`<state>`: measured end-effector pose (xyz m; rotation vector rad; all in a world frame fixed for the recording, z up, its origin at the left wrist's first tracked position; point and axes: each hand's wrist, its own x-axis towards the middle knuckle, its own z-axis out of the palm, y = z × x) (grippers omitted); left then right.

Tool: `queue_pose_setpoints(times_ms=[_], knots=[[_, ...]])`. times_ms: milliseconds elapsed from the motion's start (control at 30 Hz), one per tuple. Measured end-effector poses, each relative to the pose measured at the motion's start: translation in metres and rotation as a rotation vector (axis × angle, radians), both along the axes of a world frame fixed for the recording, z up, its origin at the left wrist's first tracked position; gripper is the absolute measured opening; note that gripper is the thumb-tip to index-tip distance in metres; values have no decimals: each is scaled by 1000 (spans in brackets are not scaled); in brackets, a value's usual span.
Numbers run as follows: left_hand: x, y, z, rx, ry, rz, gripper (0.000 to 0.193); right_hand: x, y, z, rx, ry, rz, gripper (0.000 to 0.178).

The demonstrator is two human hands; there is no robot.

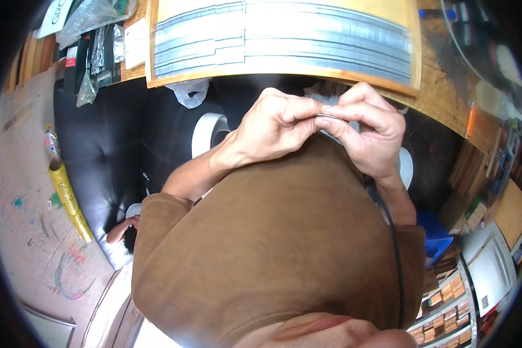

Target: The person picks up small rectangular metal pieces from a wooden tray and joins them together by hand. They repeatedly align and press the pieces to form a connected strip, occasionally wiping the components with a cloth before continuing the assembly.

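Note:
Both hands meet in front of my chest, just short of a wood-framed board (284, 76) on the table. My left hand (275, 123) is closed, thumb and index finger pinched together. Its fingertips touch those of my right hand (374, 129), which is also pinched, with the other fingers curled. A thin, dark sliver (329, 116) shows between the fingertips; it is too small to name. Long, narrow grey strips (307, 39) lie in rows across the board.
Plastic bags and packets (93, 29) crowd the table's left end. An orange-handled tool (471, 120) sits at its right edge. A black padded surface (101, 133) and yellow tube (69, 197) are at left. Another person's arm (119, 231) shows low left, a blue bin (436, 239) low right.

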<state>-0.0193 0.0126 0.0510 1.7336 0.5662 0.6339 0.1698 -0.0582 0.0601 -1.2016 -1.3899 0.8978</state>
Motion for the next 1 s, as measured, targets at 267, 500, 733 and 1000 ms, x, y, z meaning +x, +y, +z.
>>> queue_pose_setpoints(times_ms=[267, 500, 733, 1000], knots=[[30, 105, 30, 522, 98, 70, 18, 42, 106, 47, 210, -306, 1, 13], [50, 164, -22, -92, -166, -40, 29, 42, 163, 26, 77, -109, 28, 9], [39, 137, -1, -49, 97, 115, 27, 37, 140, 40, 265, -272, -32, 12], [-3, 19, 43, 313, 29, 35, 28, 19, 39, 45, 240, -96, 254, 41]])
